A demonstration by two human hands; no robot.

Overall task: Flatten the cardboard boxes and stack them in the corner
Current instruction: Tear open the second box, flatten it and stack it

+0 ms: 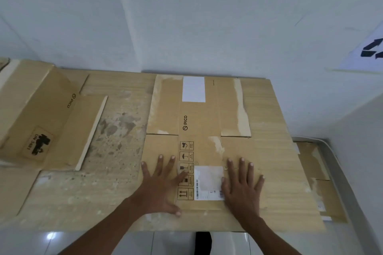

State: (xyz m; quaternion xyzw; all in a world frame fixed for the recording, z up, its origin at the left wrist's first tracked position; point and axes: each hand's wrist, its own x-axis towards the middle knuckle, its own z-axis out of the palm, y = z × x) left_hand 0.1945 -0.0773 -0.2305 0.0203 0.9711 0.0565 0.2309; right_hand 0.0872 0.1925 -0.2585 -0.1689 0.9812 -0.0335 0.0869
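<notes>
A flattened brown PICO cardboard box lies flat on a large stained cardboard sheet on the floor, with white labels at its far end and near end. My left hand presses palm-down on its near left part, fingers spread. My right hand presses palm-down just right of the shipping label, fingers spread. A second PICO box, still three-dimensional with a flap open, sits at the left on the sheet.
White walls meet in a corner behind the cardboard. More flattened cardboard lies at the right beside a grey edge. A paper with black arrows hangs on the right wall. Glossy white floor tiles run along the bottom.
</notes>
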